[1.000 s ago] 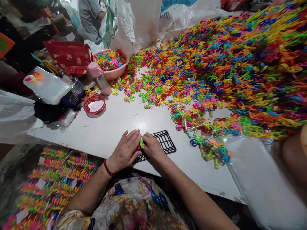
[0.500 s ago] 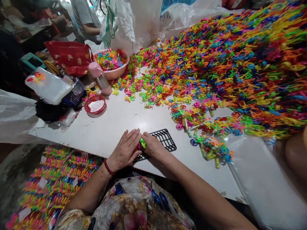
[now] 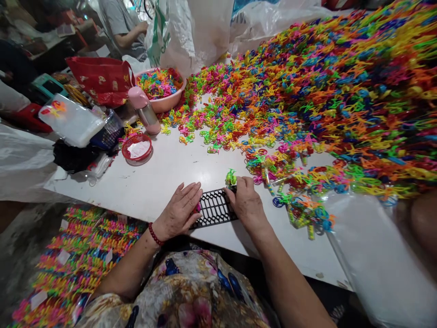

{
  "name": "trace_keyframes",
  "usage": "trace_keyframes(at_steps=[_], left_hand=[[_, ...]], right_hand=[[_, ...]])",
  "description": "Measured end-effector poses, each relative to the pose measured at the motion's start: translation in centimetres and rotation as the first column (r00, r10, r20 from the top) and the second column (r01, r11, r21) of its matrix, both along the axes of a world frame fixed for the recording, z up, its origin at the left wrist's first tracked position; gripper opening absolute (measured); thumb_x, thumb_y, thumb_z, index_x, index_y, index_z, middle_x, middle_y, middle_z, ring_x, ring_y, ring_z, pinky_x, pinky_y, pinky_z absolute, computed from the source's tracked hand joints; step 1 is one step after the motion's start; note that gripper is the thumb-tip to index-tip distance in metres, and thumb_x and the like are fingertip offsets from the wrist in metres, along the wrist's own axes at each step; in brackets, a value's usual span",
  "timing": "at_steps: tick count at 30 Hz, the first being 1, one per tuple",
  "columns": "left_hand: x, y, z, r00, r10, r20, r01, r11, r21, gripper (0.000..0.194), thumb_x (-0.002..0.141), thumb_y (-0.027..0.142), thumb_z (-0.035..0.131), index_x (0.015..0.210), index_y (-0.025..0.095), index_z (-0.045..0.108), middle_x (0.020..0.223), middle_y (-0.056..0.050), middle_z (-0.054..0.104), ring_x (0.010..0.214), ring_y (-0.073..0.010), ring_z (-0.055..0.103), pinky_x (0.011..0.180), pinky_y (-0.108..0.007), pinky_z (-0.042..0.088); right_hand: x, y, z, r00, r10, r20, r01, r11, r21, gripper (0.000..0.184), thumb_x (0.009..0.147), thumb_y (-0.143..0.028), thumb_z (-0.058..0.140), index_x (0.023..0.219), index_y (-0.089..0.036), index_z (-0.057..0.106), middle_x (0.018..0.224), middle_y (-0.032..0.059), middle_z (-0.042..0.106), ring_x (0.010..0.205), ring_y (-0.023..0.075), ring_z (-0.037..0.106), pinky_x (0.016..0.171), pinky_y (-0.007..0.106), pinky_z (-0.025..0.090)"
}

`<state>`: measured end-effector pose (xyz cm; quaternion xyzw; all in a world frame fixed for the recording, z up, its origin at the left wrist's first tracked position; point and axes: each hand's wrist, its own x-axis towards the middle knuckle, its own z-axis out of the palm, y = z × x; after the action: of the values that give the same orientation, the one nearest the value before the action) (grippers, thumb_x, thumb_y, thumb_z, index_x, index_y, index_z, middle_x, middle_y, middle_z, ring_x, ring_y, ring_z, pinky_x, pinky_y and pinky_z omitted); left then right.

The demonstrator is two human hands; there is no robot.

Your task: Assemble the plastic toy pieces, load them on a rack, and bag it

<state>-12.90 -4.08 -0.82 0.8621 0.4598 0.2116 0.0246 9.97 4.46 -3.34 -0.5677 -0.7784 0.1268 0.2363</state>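
My left hand (image 3: 180,210) lies palm-down over the left end of a black plastic rack (image 3: 215,209), its fingers stretched out. A bit of pink plastic (image 3: 197,207) shows by its fingertips; the rest of that piece is hidden. At the rack's right end is my right hand (image 3: 250,202), its fingers curled in. A small bright green plastic toy (image 3: 231,176) shows at its thumb and fingertips, just past the rack's far edge; the grip itself is partly hidden. The rack rests on the white table (image 3: 170,166) and has rows of round holes and long slots.
A big heap of colourful plastic toys (image 3: 307,95) covers the right and back. To the left are a red basket (image 3: 137,148), a pink-topped flask (image 3: 145,111) and a pink basin (image 3: 167,105). Plastic bags (image 3: 372,241) lie at right. Another person (image 3: 121,27) is behind.
My right hand has moved right, away from my left hand, and the green toy has moved with it. More of the rack's middle shows. My left hand has hardly moved.
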Motion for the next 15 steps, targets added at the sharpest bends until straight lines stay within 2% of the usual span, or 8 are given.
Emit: trace_keyframes(at_steps=[3,5,8,11,15], left_hand=[[0.1,0.0,0.0,1.0,-0.002,0.017,0.002,1.0,0.002,0.074,0.094,0.031,0.052,0.156,0.014,0.014,0.155,-0.019,0.035,0.147,-0.0291,0.027,0.119,-0.056,0.025],[0.1,0.0,-0.1,1.0,-0.001,0.02,0.001,1.0,0.001,0.074,0.094,0.03,0.052,0.156,0.014,0.015,0.155,-0.019,0.034,0.147,-0.0287,0.026,0.119,-0.056,0.025],[0.1,0.0,-0.1,1.0,0.001,0.018,-0.001,1.0,0.001,0.073,0.095,0.03,0.051,0.156,0.014,0.015,0.155,-0.019,0.035,0.147,-0.0288,0.026,0.119,-0.056,0.025],[0.1,-0.1,0.0,1.0,0.002,0.019,-0.002,1.0,0.0,0.073,0.095,0.03,0.051,0.156,0.014,0.015,0.155,-0.019,0.034,0.147,-0.0292,0.026,0.119,-0.056,0.024],[0.1,-0.1,-0.2,1.0,-0.004,0.025,0.004,1.0,0.004,0.073,0.094,0.029,0.052,0.155,0.012,0.016,0.155,-0.02,0.035,0.147,-0.0287,0.025,0.119,-0.055,0.024]], right_hand=[[-1.7,-1.9,0.5,0.989,0.15,-0.008,-0.149,0.988,0.05,0.016,0.095,-0.025,0.051,0.106,-0.018,0.06,0.107,0.0123,0.058,0.09,0.0229,0.059,0.074,0.032,0.049],[-3.2,-2.8,0.3,0.957,0.289,-0.01,-0.289,0.957,0.029,0.015,0.095,-0.019,0.049,0.1,-0.02,0.063,0.1,0.0097,0.059,0.091,0.0218,0.057,0.08,0.031,0.048],[-4.7,-2.9,-0.7,0.893,0.449,0.014,-0.448,0.893,-0.042,0.017,0.094,-0.013,0.05,0.092,-0.019,0.066,0.092,0.0068,0.06,0.084,0.0189,0.054,0.077,0.028,0.046],[-5.0,-2.1,-1.7,0.847,0.53,0.041,-0.526,0.847,-0.075,0.017,0.093,-0.01,0.052,0.09,-0.017,0.067,0.09,0.0066,0.06,0.083,0.018,0.053,0.077,0.028,0.045],[-4.8,-1.3,-1.7,0.79,0.61,0.059,-0.604,0.791,-0.097,0.015,0.093,-0.011,0.052,0.091,-0.015,0.067,0.091,0.0073,0.06,0.086,0.0191,0.053,0.081,0.03,0.044]])
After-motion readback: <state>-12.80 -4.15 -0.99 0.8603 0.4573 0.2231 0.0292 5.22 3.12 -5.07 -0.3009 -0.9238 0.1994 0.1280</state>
